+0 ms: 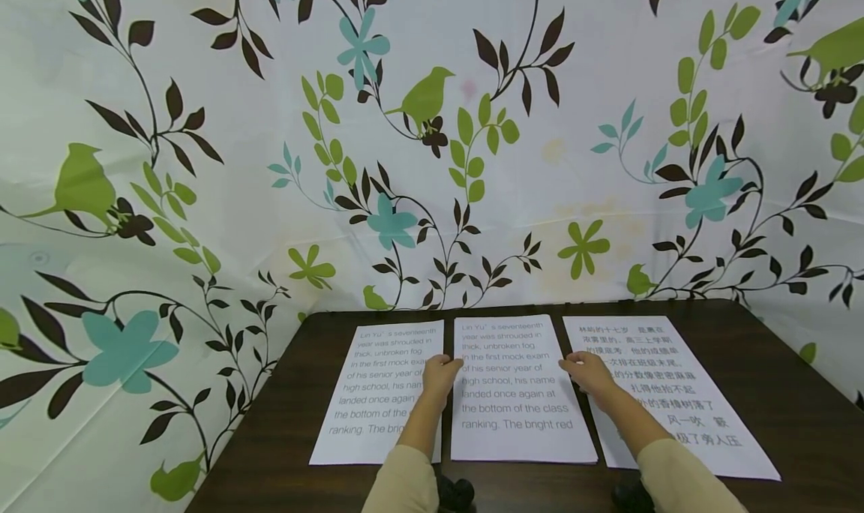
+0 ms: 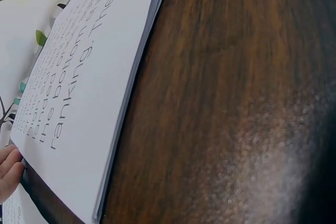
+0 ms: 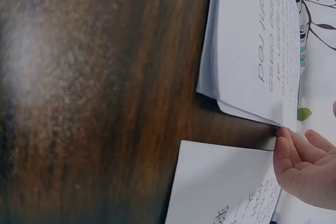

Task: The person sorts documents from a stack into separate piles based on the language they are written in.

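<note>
A stack of printed paper sheets (image 1: 516,393) with English text lies in the middle of the dark table. My left hand (image 1: 440,378) holds its left edge, and my right hand (image 1: 589,376) holds its right edge, both a little above mid-height. In the right wrist view, my right hand (image 3: 307,169) has its fingertips at the paper's edge, and the stack's layers (image 3: 252,77) are slightly uneven at the near corner. Only some fingers of my left hand (image 2: 9,171) show in the left wrist view, beside the stack (image 2: 100,93).
A similar English sheet (image 1: 378,393) lies to the left, partly under my left forearm. On the right is a sheet with Chinese text (image 1: 709,408), partly covered by my right arm. The wooden table (image 1: 270,438) meets a patterned cloth (image 1: 472,160) behind.
</note>
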Demonstrator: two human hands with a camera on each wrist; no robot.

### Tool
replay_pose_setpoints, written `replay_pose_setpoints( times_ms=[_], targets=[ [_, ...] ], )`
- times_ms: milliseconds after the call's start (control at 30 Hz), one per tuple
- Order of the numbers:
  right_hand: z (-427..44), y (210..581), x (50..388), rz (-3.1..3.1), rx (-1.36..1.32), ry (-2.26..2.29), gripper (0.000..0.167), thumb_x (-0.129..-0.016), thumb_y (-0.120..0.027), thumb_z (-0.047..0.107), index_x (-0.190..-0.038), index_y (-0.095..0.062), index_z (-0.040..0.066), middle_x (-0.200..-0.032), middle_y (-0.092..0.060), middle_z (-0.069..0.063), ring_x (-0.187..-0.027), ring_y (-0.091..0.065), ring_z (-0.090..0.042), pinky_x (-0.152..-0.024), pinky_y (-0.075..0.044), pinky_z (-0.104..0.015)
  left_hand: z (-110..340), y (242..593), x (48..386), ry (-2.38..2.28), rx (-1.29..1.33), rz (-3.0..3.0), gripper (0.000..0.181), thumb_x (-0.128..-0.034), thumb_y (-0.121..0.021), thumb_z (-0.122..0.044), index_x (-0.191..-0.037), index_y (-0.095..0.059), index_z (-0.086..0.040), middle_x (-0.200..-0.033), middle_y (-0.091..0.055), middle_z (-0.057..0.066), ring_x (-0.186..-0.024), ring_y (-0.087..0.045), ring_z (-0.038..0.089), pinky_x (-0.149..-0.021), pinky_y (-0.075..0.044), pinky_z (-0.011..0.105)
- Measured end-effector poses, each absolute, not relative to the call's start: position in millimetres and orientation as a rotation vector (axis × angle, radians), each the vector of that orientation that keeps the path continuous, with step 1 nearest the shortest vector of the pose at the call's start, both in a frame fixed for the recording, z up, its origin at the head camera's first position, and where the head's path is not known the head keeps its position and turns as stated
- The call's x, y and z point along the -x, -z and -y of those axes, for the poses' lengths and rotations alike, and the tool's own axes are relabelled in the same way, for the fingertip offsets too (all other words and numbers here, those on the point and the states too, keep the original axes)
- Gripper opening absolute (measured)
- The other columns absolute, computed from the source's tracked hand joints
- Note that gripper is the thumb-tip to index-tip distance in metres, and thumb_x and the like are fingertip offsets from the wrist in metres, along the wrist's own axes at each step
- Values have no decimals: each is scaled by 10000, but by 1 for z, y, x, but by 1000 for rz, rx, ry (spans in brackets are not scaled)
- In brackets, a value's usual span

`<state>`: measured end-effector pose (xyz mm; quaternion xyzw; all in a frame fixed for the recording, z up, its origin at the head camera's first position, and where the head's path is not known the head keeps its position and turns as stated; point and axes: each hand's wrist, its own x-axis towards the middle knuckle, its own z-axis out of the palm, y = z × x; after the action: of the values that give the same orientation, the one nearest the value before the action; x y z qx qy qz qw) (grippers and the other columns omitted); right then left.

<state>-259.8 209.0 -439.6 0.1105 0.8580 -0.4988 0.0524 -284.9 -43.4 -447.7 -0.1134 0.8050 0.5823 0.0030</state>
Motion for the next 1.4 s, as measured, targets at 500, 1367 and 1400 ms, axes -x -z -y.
replay_pose_setpoints(
  times_ms=[500, 1367, 1400],
  targets=[
    [-206, 431, 257, -2653, -314, 1450, 497, -856, -447, 261, -1163, -384, -124, -1050, -474, -282, -921, -489, -372, -738, -424, -451, 42, 441, 283, -1868, 324, -2535, 419, -781, -555, -151, -1099, -487, 113, -1041, -514, 242, -976, -493, 373, -803, -413, 444],
    [-204, 454, 252, -2465, -527, 1780, 307, -818, -482, 83, -1020, -502, -148, -762, -552, -132, -624, -528, -175, -546, -454, -268, 45, 456, 275, -1767, 347, -2579, 78, -700, -534, 15, -706, -605, 46, -596, -533, 94, -454, -447, 137, -394, -371, 201],
    [-204, 454, 252, -2475, -525, 1765, 300, -819, -481, 88, -1006, -510, -145, -760, -550, -129, -627, -527, -176, -543, -453, -268, 45, 456, 274, -1752, 340, -2587, 70, -700, -539, 11, -686, -603, 38, -590, -531, 85, -460, -450, 137, -398, -375, 202]
  ],
)
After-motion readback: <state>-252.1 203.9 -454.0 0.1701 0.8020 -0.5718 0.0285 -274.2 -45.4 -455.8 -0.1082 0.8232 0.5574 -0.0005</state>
